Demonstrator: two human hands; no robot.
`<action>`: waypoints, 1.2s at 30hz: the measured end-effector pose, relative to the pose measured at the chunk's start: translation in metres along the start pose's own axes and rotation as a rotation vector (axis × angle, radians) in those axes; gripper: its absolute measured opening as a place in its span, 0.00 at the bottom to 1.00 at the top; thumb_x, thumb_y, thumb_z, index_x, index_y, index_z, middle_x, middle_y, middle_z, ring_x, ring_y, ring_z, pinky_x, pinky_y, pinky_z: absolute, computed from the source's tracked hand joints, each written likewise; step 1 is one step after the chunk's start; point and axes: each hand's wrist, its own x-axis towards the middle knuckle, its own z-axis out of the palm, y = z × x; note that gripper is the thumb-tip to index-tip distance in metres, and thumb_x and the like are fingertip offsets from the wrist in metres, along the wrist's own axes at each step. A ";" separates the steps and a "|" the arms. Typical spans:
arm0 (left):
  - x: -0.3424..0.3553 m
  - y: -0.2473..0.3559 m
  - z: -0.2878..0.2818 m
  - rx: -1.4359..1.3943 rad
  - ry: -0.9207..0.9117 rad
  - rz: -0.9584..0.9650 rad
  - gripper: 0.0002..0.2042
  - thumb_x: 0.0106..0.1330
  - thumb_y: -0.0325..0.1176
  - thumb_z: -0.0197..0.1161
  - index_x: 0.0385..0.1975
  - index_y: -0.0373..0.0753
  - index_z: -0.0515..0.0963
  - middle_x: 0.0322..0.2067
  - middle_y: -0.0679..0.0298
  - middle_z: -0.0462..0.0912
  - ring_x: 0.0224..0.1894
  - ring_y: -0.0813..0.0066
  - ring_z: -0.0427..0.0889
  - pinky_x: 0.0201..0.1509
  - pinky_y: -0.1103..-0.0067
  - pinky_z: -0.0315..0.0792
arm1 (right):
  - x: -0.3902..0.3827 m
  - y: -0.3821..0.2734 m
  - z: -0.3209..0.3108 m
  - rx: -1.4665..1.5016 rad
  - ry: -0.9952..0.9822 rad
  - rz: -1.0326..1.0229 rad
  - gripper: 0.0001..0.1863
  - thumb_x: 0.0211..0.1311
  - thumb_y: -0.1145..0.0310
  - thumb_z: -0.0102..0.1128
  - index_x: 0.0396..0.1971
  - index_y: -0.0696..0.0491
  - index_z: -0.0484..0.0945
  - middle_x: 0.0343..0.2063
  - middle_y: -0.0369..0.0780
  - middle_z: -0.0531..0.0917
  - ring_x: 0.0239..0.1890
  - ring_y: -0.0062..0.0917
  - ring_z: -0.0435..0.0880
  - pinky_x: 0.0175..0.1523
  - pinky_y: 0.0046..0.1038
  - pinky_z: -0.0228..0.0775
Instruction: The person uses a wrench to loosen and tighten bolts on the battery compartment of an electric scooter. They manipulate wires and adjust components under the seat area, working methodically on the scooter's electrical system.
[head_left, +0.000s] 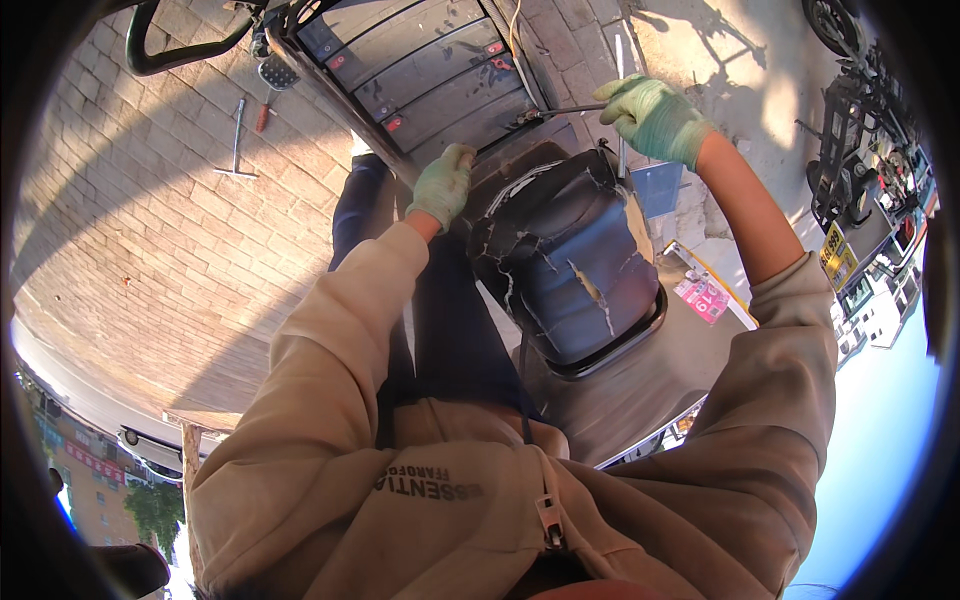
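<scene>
My right hand (655, 118), in a pale green work glove, is closed around the end of a thin dark metal rod-like tool (578, 109). The tool's other end reaches the near right corner of an open compartment, by a battery terminal (527, 117). Several dark batteries (420, 72) with red terminal covers fill that compartment. My left hand (443, 187), gloved alike, is curled at the compartment's near edge (395, 160); what its fingers grip, if anything, is hidden. Just right of it is a black seat (590, 265) with cracked, torn covering.
A T-handle wrench (238, 140) and a red-handled screwdriver (264, 113) lie on the brick paving (150, 220) at left, near a pedal (278, 72). A blue flat piece (657, 190) is beyond the seat. Parked motorbikes (860, 150) stand at far right.
</scene>
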 end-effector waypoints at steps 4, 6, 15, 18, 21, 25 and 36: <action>0.014 0.010 0.007 0.033 -0.033 0.042 0.15 0.75 0.42 0.52 0.53 0.41 0.76 0.35 0.55 0.84 0.38 0.60 0.83 0.44 0.69 0.73 | -0.005 0.002 0.012 0.037 0.071 -0.011 0.25 0.54 0.85 0.50 0.48 0.48 0.82 0.61 0.41 0.76 0.55 0.36 0.80 0.59 0.31 0.74; 0.024 0.018 0.007 0.111 -0.056 0.060 0.16 0.74 0.43 0.51 0.52 0.43 0.77 0.41 0.53 0.84 0.45 0.55 0.82 0.49 0.67 0.73 | -0.006 -0.001 0.014 0.055 0.122 -0.086 0.31 0.53 0.88 0.48 0.57 0.46 0.78 0.67 0.41 0.70 0.58 0.38 0.78 0.60 0.31 0.74; 0.051 0.033 0.006 0.110 -0.167 -0.012 0.18 0.73 0.43 0.53 0.53 0.39 0.78 0.48 0.51 0.83 0.52 0.55 0.80 0.58 0.70 0.69 | -0.008 -0.009 0.015 0.047 0.200 -0.109 0.30 0.51 0.86 0.51 0.54 0.44 0.80 0.69 0.38 0.68 0.63 0.36 0.74 0.58 0.32 0.74; 0.055 0.030 0.008 0.152 -0.169 -0.045 0.18 0.72 0.43 0.54 0.53 0.39 0.78 0.47 0.50 0.83 0.51 0.55 0.80 0.57 0.69 0.69 | -0.009 -0.005 0.015 -0.257 0.262 -0.191 0.19 0.51 0.81 0.55 0.39 0.48 0.86 0.64 0.37 0.74 0.60 0.35 0.76 0.59 0.32 0.73; 0.063 0.026 0.013 0.165 -0.165 -0.057 0.18 0.72 0.44 0.53 0.52 0.40 0.78 0.47 0.49 0.83 0.51 0.52 0.79 0.57 0.67 0.69 | -0.012 -0.004 0.019 -0.252 0.342 -0.050 0.12 0.51 0.79 0.57 0.31 0.50 0.87 0.60 0.37 0.78 0.56 0.34 0.77 0.60 0.33 0.72; 0.078 0.025 0.023 0.181 -0.144 -0.037 0.18 0.71 0.46 0.51 0.51 0.41 0.78 0.48 0.46 0.81 0.54 0.45 0.77 0.58 0.63 0.69 | -0.012 -0.002 0.022 -0.097 0.376 0.072 0.11 0.52 0.76 0.59 0.32 0.48 0.87 0.56 0.36 0.81 0.57 0.35 0.77 0.62 0.32 0.71; 0.095 0.015 0.039 0.113 -0.156 0.000 0.18 0.70 0.44 0.53 0.49 0.38 0.78 0.46 0.46 0.82 0.51 0.45 0.79 0.55 0.64 0.70 | 0.013 -0.004 0.032 0.005 0.385 0.050 0.12 0.56 0.77 0.58 0.40 0.55 0.84 0.58 0.44 0.79 0.63 0.37 0.73 0.65 0.32 0.68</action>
